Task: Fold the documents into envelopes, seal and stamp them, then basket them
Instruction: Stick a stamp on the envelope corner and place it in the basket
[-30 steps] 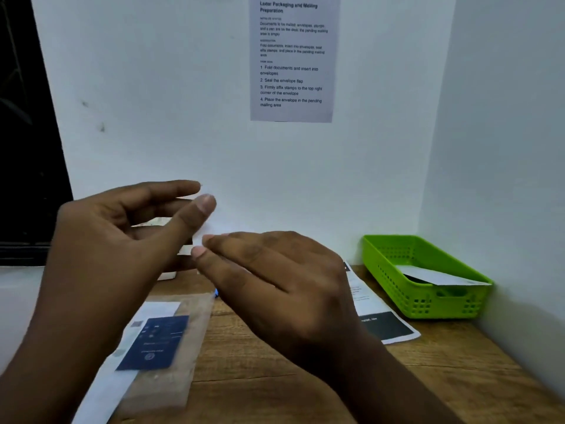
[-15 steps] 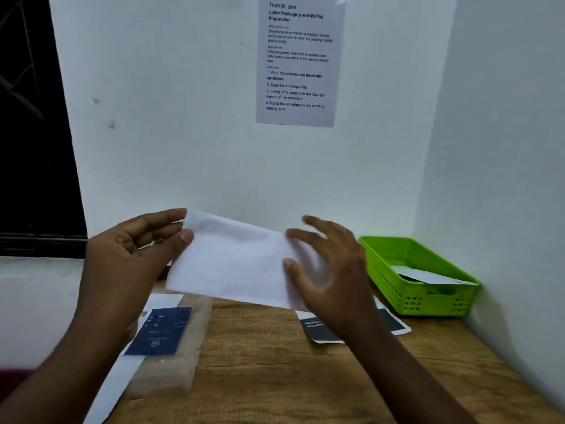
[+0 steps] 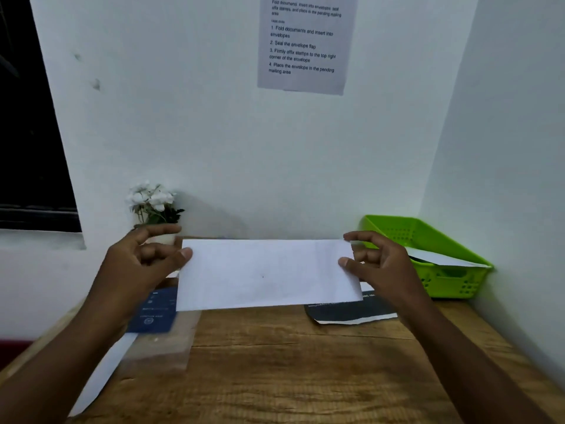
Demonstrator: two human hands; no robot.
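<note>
— So, where is the envelope?

— It is up in the air, over the wooden surface. It sits right between the two hands. The left hand is at its left end. The right hand is at its right end.

— What can't you see well?

— The envelope is plain white on this side. I cannot tell if something is inside it. It hides part of a dark printed paper lying on the surface behind it. A blue card by the left wrist is blurry, and I cannot read it. Another white envelope lies in the green basket at the right, and only part of it shows. The sheet on the wall is cut off at the top.

— How do the hands hold it?

— Each hand pinches one short edge. The left thumb is on the front, and the fingers are curled behind. The right thumb is on the front too, with the pointer finger at the top corner. Both hands are only partly closed.

— Anything else?

— A small pot of white flowers stands by the wall, behind the left hand.
</note>
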